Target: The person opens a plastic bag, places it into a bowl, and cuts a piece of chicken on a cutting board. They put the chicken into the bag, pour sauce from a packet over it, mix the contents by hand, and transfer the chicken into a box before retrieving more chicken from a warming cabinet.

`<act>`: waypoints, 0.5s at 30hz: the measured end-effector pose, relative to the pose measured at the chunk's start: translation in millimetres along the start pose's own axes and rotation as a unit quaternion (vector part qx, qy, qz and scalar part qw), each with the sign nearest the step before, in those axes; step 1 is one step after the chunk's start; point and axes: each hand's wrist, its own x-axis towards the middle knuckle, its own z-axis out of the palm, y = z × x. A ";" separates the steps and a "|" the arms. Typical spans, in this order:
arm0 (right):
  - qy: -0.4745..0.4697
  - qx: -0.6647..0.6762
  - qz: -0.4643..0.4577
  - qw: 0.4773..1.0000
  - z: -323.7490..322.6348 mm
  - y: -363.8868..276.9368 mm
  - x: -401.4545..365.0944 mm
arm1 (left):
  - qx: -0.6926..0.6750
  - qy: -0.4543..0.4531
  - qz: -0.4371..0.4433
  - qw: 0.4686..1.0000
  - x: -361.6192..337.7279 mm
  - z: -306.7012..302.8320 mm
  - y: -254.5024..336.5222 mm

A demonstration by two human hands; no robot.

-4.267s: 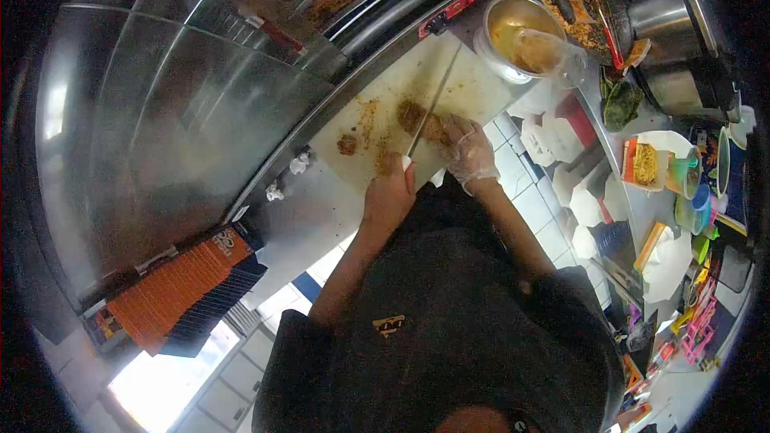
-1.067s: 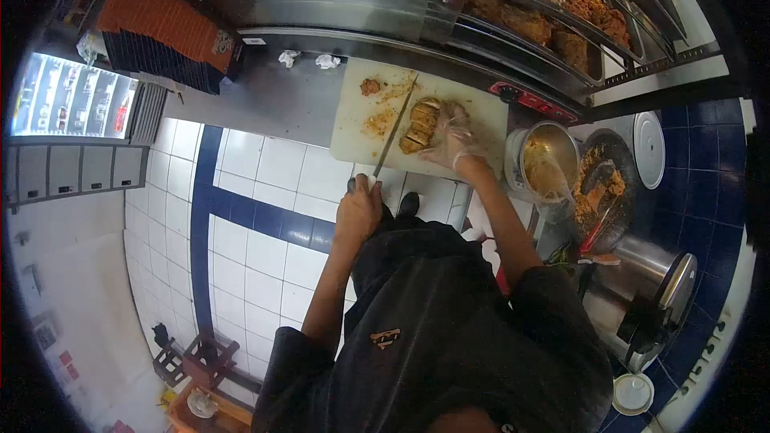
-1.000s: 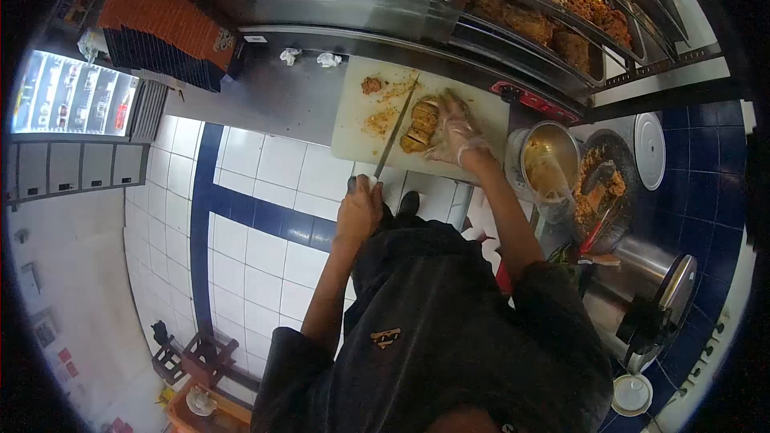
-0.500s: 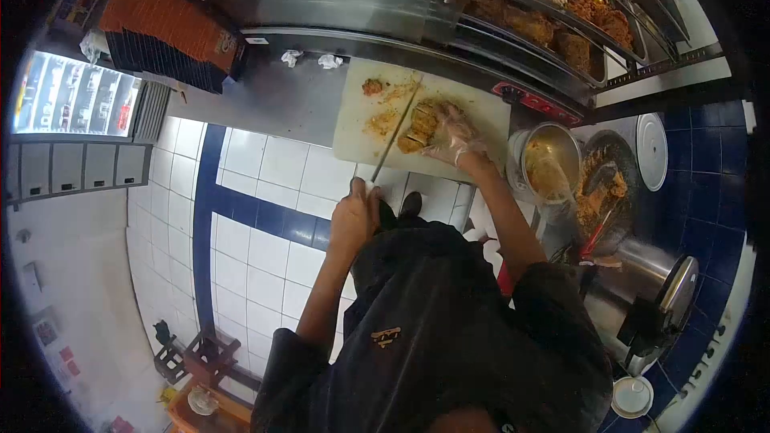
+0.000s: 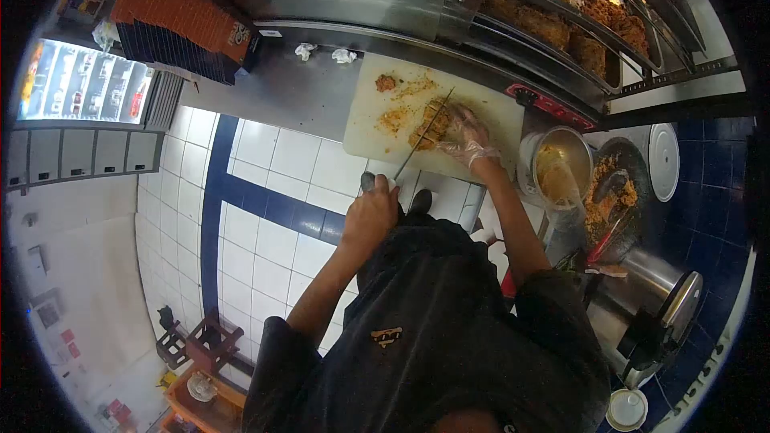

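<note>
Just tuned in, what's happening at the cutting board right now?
A person is slicing a piece of breaded fried meat on a white cutting board at a steel counter. The left hand grips the knife by its handle, with the blade laid across the meat. The gloved right hand rests on the meat beside the blade. Crumbs lie on the board.

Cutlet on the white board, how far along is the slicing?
Done: crumbs and a small piece lie on the cutting board. In hand: the left hand grips the knife, blade across the cutlet, while the gloved right hand presses on it. Left: the part under the glove looks unsliced, though it is hard to tell.
</note>
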 end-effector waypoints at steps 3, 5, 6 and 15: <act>0.008 0.011 -0.009 1.000 -9.0 -11.4 -6.7 | 0.005 -0.007 -0.004 1.000 2.2 -4.1 4.8; -0.009 0.002 0.027 1.000 -24.7 -28.3 -12.7 | 0.006 -0.018 -0.016 1.000 6.0 -6.3 4.7; -0.026 -0.009 0.063 0.998 -29.8 -34.8 -13.0 | 0.012 -0.020 -0.011 1.000 8.1 -6.2 2.2; 0.070 0.131 -0.105 0.983 81.3 73.1 56.1 | 0.070 -0.042 -0.024 0.996 16.2 -3.7 0.3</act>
